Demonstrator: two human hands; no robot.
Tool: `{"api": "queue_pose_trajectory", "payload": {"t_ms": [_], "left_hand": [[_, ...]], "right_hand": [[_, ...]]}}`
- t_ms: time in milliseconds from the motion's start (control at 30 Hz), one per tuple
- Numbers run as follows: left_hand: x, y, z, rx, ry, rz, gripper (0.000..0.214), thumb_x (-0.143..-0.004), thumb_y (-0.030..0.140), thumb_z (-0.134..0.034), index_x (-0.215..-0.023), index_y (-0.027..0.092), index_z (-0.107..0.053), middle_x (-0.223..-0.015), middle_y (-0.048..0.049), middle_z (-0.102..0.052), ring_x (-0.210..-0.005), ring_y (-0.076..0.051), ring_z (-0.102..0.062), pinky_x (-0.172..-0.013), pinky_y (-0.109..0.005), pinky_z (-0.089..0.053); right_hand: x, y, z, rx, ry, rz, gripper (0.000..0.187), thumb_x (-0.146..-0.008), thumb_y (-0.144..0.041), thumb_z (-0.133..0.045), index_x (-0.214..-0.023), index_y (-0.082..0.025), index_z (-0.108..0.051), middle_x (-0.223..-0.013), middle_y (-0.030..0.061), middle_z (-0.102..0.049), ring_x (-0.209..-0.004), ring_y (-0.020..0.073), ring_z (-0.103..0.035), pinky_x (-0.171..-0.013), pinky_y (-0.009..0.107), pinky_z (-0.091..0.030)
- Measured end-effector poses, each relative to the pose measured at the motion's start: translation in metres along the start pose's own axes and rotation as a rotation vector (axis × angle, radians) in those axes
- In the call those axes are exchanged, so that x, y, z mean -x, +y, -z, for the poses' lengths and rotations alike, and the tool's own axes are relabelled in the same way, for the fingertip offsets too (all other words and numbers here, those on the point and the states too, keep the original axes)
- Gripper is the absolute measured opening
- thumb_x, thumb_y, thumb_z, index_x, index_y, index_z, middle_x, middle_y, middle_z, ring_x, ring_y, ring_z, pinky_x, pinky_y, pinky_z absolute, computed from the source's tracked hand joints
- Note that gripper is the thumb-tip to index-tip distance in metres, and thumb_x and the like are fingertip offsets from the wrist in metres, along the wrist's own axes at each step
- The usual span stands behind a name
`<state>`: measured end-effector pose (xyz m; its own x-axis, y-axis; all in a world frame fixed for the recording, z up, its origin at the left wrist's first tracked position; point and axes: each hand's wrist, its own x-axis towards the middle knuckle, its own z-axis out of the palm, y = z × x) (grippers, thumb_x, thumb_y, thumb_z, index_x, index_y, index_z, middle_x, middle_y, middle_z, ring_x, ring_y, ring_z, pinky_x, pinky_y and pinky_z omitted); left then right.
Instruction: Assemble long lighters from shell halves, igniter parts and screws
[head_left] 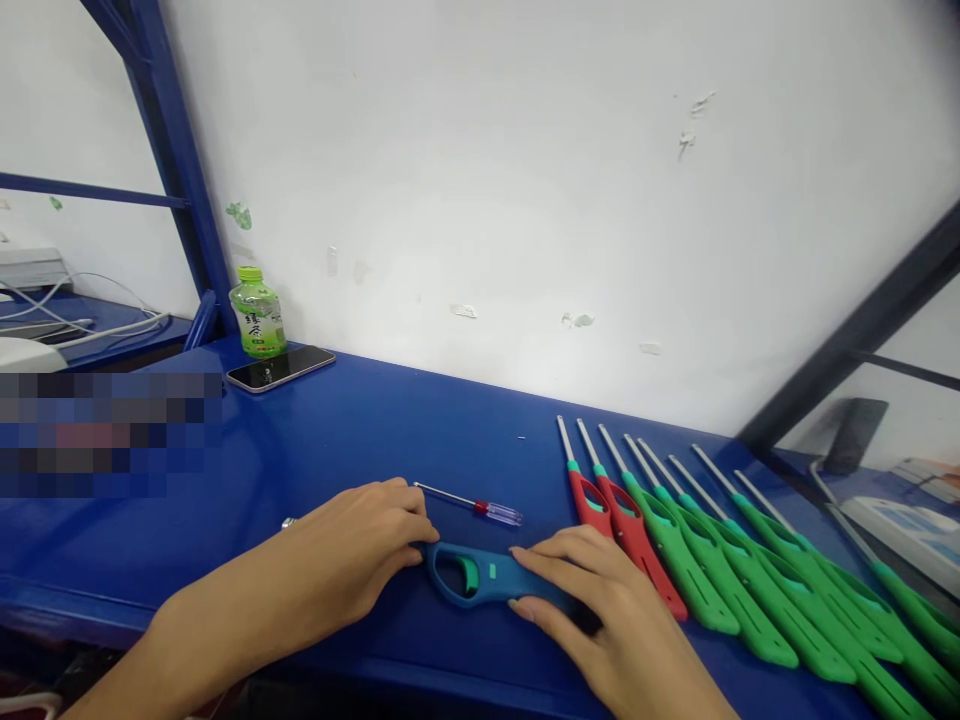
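A blue gas lighter (491,575) with a green trigger in its loop lies flat just above the blue table. My right hand (604,595) grips its handle, thumb on the near side and fingers on the far side. At the loop end, my left hand (382,535) has its fingers and thumb closed on the lighter's front. Whether a metal tube is there is hidden by that hand. Just beyond both hands rests a screwdriver (499,513) with a clear purple and red handle, its thin shaft pointing left.
Right of my right hand, red lighters (634,515) and several green lighters (701,575) lie in a slanted row. At the back left are a phone (281,368) and a green drink bottle (259,318). A white wall (480,180) and blue frame posts (176,150) bound the table (390,420).
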<state>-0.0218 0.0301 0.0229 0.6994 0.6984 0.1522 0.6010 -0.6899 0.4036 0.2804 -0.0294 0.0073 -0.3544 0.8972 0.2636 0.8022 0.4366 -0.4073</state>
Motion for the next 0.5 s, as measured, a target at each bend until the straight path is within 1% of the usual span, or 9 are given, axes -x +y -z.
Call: {"api": "queue_pose_trajectory", "payload": {"t_ms": [133,267,333,400,500], "left_hand": [[0.0,0.005,0.001,-0.026,-0.009,0.021,0.034,-0.104,0.008,-0.055,-0.113,0.032,-0.078,-0.109,0.0,-0.071,-0.094,-0.018,-0.068,-0.083,-0.03,-0.048],[0.0,0.013,0.001,-0.124,-0.025,0.042,0.037,-0.104,0.004,-0.05,-0.109,0.027,-0.079,-0.106,-0.0033,-0.07,-0.091,-0.02,-0.066,-0.079,-0.033,-0.048],[-0.002,0.019,0.001,-0.172,-0.032,0.048,0.034,-0.104,0.005,-0.051,-0.109,0.026,-0.079,-0.106,-0.0048,-0.071,-0.092,-0.022,-0.066,-0.081,-0.034,-0.049],[-0.005,0.026,0.002,-0.226,-0.07,0.076,0.031,-0.104,0.007,-0.053,-0.109,0.024,-0.079,-0.106,-0.0063,-0.071,-0.095,-0.024,-0.066,-0.084,-0.037,-0.051],[-0.011,0.035,0.004,-0.32,-0.143,0.126,0.034,-0.1,0.001,-0.052,-0.106,0.02,-0.08,-0.107,-0.0088,-0.072,-0.101,-0.028,-0.067,-0.089,-0.041,-0.053]], "right_hand": [[-0.001,-0.002,-0.001,-0.016,0.004,-0.059,0.032,-0.095,-0.031,-0.082,-0.127,-0.032,-0.082,-0.117,0.005,-0.08,-0.108,0.0272,-0.076,-0.098,0.039,-0.063],[-0.001,-0.006,0.0,-0.016,0.006,-0.084,0.033,-0.093,-0.03,-0.084,-0.126,-0.033,-0.083,-0.116,0.0036,-0.081,-0.105,0.0264,-0.078,-0.093,0.036,-0.064],[0.0,-0.008,0.0,0.006,0.007,-0.09,0.032,-0.094,-0.029,-0.083,-0.126,-0.033,-0.083,-0.116,0.0037,-0.082,-0.105,0.0272,-0.078,-0.094,0.037,-0.063],[0.001,-0.009,-0.001,0.034,0.003,-0.105,0.032,-0.095,-0.029,-0.082,-0.127,-0.032,-0.083,-0.118,0.0042,-0.082,-0.108,0.029,-0.078,-0.098,0.04,-0.062],[-0.002,-0.014,-0.001,0.072,-0.036,-0.135,0.033,-0.097,-0.029,-0.08,-0.13,-0.031,-0.081,-0.122,0.0049,-0.081,-0.112,0.031,-0.077,-0.099,0.043,-0.06]]}}
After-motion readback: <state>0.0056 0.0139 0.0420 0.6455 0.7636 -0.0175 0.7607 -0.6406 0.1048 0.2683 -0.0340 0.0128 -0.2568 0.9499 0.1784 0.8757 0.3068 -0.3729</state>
